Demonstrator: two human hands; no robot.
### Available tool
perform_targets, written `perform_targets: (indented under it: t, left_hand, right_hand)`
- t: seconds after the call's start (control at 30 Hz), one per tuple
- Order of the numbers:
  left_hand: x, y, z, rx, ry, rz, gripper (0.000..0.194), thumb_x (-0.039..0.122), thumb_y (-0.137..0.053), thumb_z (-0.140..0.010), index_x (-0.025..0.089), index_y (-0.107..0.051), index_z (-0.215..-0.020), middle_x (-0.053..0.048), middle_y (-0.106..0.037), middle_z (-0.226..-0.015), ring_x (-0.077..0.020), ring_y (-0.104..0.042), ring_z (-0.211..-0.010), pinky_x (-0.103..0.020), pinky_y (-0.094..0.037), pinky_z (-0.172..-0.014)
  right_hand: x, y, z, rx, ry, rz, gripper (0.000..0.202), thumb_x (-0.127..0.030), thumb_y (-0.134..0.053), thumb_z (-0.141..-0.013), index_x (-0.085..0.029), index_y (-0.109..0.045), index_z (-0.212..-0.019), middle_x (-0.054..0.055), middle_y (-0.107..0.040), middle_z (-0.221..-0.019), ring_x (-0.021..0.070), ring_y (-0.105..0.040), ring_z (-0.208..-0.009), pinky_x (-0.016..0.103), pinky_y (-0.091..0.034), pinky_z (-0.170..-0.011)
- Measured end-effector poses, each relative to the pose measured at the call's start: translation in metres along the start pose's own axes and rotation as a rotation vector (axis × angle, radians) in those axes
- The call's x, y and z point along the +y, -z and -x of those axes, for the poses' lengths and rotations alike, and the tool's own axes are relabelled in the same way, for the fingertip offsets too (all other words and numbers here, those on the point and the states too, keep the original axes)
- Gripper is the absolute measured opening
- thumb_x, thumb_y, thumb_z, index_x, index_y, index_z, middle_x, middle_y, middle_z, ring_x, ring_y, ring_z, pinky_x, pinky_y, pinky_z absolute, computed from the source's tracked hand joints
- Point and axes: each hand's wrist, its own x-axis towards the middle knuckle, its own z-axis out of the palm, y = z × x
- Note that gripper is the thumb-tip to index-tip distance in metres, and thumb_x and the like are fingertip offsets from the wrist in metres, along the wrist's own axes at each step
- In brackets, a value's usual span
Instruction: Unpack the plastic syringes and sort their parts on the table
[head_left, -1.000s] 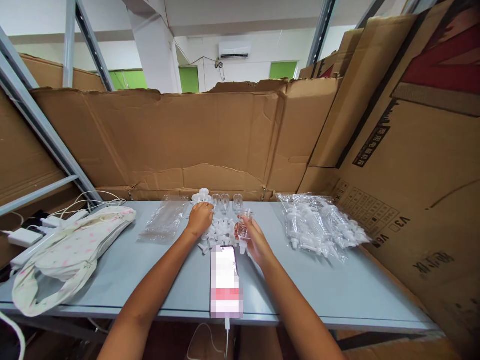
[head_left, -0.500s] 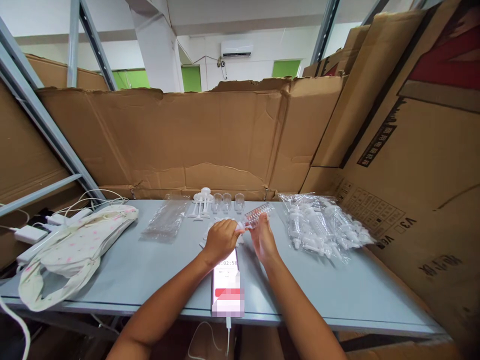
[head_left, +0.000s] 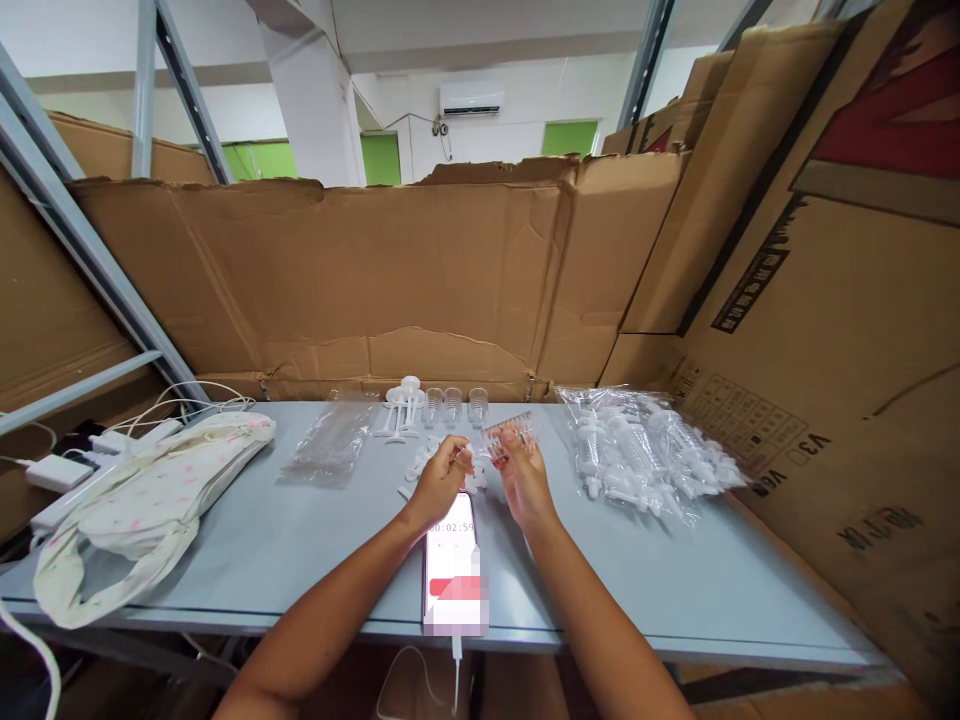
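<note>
Green panels [head_left: 382, 159] break up the white wall [head_left: 517, 100].

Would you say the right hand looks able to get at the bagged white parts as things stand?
Probably, yes: bare tabletop lies between the right hand and the bagged white parts, though it holds a clear ribbed cylinder and might need to release that first.

We find the left hand [head_left: 437, 482] moved from the plungers [head_left: 405, 408] to beside the tube [head_left: 510, 433], now pinching a white piece [head_left: 469, 459] apart from it. The tube, upright earlier, tilts in the right hand [head_left: 528, 482]. The phone [head_left: 452, 556] advances from 02:58 to 02:59.
</note>
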Motion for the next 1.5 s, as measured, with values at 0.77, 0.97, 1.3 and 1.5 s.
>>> perform_targets:
  t: [0.77,0.97,1.3,1.5]
  left_hand:
    - [0.007,0.027,-0.011,-0.103,0.249,-0.063,0.051,0.063,-0.033,-0.080,0.018,-0.044,-0.059,0.005,-0.036,-0.043,-0.0087,-0.036,-0.041,-0.022,-0.026,-0.046]
    - [-0.002,0.055,-0.015,0.125,-0.060,-0.985,0.024,0.039,-0.049,-0.081,0.021,-0.064,-0.087,-0.003,-0.063,-0.085,-0.0193,-0.055,-0.085,-0.028,-0.039,-0.073]
    - [-0.019,0.069,-0.028,0.115,0.054,-1.169,0.028,0.028,-0.045,-0.083,0.019,-0.066,-0.099,-0.008,-0.064,-0.107,-0.0243,-0.055,-0.102,-0.032,-0.039,-0.087]
    - [-0.034,0.083,-0.040,0.074,0.088,-0.904,0.027,0.024,-0.041,-0.083,0.021,-0.067,-0.091,-0.004,-0.068,-0.098,-0.0179,-0.060,-0.093,-0.026,-0.042,-0.080]
  right_hand:
    - [-0.003,0.003,-0.001,-0.068,0.071,-0.016,0.023,-0.034,-0.070,-0.070,-0.024,-0.059,-0.088,-0.002,-0.057,-0.078,0.0103,-0.049,-0.064,0.024,-0.039,-0.059]
    - [-0.003,0.007,-0.005,-0.008,0.026,-0.019,0.022,-0.038,-0.068,-0.071,-0.021,-0.059,-0.082,-0.002,-0.057,-0.074,0.0091,-0.047,-0.057,0.023,-0.036,-0.052]
    - [-0.003,0.007,-0.004,0.001,-0.014,-0.022,0.021,-0.038,-0.068,-0.071,-0.020,-0.059,-0.077,-0.002,-0.056,-0.071,0.0077,-0.047,-0.056,0.021,-0.035,-0.050]
    - [-0.003,0.006,-0.003,0.002,-0.018,-0.010,0.021,-0.038,-0.069,-0.070,-0.021,-0.059,-0.076,-0.004,-0.054,-0.068,0.0081,-0.047,-0.055,0.022,-0.035,-0.050]
